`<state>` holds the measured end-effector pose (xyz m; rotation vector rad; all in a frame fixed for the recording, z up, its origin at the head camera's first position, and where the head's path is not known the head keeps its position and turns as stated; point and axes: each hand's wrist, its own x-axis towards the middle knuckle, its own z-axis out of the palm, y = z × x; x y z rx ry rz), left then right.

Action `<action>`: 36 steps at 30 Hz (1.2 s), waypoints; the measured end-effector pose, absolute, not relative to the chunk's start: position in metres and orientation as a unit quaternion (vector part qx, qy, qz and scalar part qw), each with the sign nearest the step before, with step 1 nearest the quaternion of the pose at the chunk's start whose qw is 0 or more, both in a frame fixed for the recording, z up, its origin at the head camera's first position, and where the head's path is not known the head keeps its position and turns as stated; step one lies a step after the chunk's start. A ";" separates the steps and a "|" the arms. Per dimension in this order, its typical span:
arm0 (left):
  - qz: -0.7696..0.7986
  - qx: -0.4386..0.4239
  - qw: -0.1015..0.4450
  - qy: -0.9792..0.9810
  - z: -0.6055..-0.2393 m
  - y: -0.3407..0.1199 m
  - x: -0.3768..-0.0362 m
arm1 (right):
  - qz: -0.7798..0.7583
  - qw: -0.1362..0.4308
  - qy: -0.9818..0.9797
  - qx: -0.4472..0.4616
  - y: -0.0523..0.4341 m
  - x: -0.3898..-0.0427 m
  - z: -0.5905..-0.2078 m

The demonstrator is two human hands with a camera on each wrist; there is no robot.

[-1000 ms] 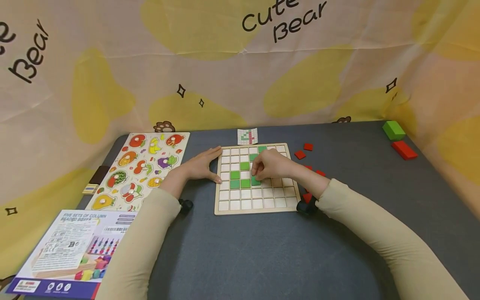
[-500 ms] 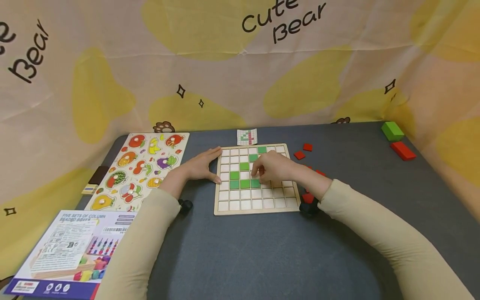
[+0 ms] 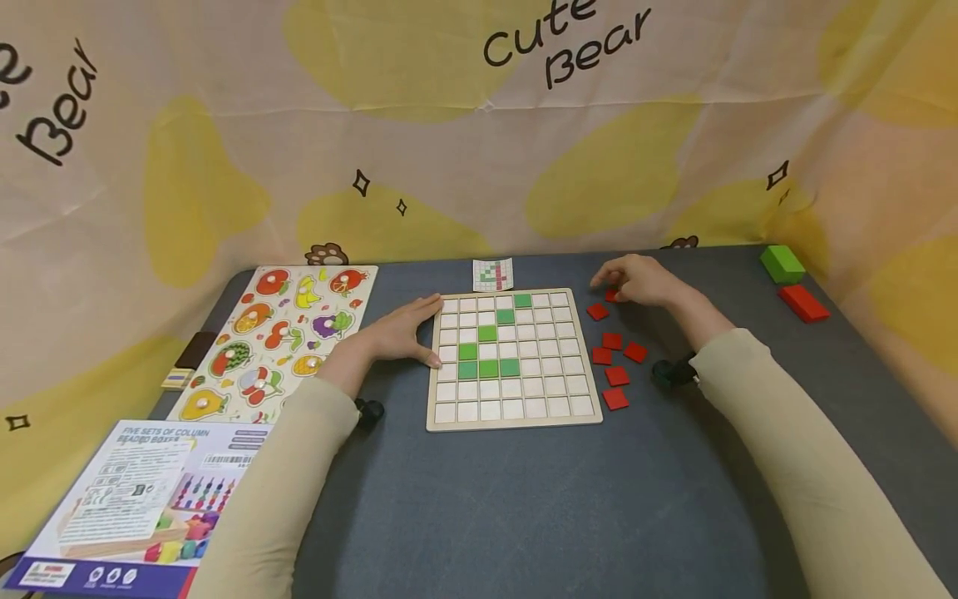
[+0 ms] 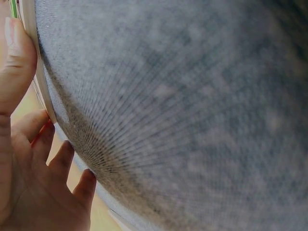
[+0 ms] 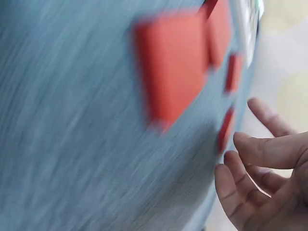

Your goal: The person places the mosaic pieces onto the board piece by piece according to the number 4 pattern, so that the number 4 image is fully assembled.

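Note:
My left hand [image 3: 402,332] rests against the left edge of a wooden grid board [image 3: 432,408], thumb and fingers spread; in the left wrist view the thumb [image 4: 19,62] touches the board's rim [image 4: 30,24]. Several green square tiles [image 3: 488,368] lie in the board's white cells. To the right of the board my right hand [image 3: 642,280] hovers over a red tile [image 3: 613,295], partly covering it. The right wrist view has its fingers loosely bent and apart, nothing between them, close to a red tile [image 5: 226,130]. Several more red tiles [image 3: 617,377] lie nearby.
A small pattern card [image 3: 492,274] lies behind the board. At left are a fruit puzzle board [image 3: 277,337] and a printed box [image 3: 135,499], with a dark block [image 3: 196,349] beside them. A green block [image 3: 782,264] and a red block [image 3: 804,303] lie far right.
My right hand has left the board and moved right and away to the red tiles, uncovering the green tile in the board and several red tiles. The left hand stays in place.

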<state>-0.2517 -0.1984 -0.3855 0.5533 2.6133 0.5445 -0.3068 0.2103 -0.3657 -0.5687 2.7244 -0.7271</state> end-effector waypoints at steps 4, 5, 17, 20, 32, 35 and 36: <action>0.195 0.201 0.206 0.938 -0.386 -0.198 -0.252 | -0.247 0.155 0.936 -0.198 0.229 -0.311 -0.371; 0.195 0.201 0.206 0.938 -0.386 -0.198 -0.252 | -0.246 0.156 0.935 -0.201 0.231 -0.311 -0.372; 0.196 0.199 0.205 0.938 -0.387 -0.198 -0.252 | -0.243 0.116 0.949 -0.167 0.239 -0.310 -0.377; 0.195 0.195 0.207 0.939 -0.387 -0.198 -0.252 | -0.249 0.084 0.953 -0.151 0.236 -0.310 -0.377; 0.197 0.203 0.203 0.937 -0.386 -0.198 -0.251 | -0.344 0.055 0.922 -0.167 0.170 -0.301 -0.370; 0.196 0.203 0.204 0.937 -0.386 -0.198 -0.251 | -0.342 0.073 0.918 -0.186 0.149 -0.297 -0.368; 0.195 0.202 0.204 0.938 -0.386 -0.198 -0.251 | -0.343 0.082 0.916 -0.192 0.143 -0.296 -0.367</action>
